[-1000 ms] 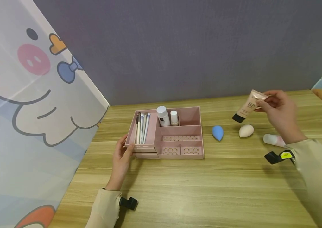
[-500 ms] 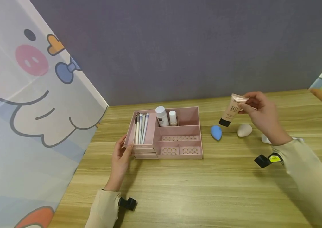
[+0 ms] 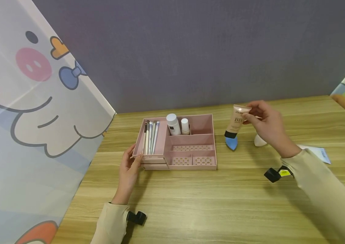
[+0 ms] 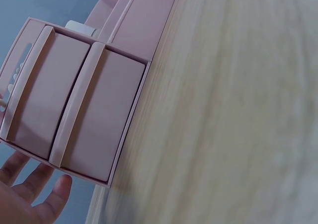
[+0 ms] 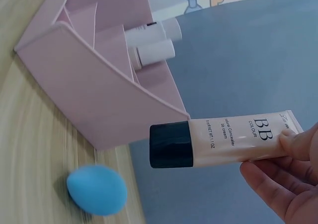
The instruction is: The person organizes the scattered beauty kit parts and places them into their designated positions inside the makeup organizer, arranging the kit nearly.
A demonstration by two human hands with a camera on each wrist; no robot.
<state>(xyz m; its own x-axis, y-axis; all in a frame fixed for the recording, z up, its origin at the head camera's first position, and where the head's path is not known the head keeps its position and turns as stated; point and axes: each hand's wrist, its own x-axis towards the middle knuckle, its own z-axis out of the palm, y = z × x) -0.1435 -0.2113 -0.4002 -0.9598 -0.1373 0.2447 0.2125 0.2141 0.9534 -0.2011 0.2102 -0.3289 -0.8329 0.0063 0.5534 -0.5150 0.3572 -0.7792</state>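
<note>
My right hand [image 3: 262, 123] pinches the crimped end of a beige BB cream tube [image 3: 236, 123] with a black cap, held cap down in the air just right of the pink organizer [image 3: 210, 149]. In the right wrist view the tube [image 5: 223, 139] hangs above a blue sponge [image 5: 97, 189] beside the organizer's wall [image 5: 94, 105]. My left hand [image 3: 129, 166] rests with straight fingers against the organizer's front left corner, next to its drawers [image 4: 74, 110]. Several brushes [image 3: 151, 137] and two white bottles [image 3: 178, 125] stand inside.
A blue sponge [image 3: 231, 142] and a white sponge [image 3: 259, 140] lie on the wooden table [image 3: 206, 203] right of the organizer. A white and blue packet [image 3: 317, 152] lies further right. Cartoon-printed panels stand at both sides, a grey wall behind.
My right hand has carried the tube leftward and lower, from the far right to beside the organizer, turning it more upright. The left hand has stayed put.
</note>
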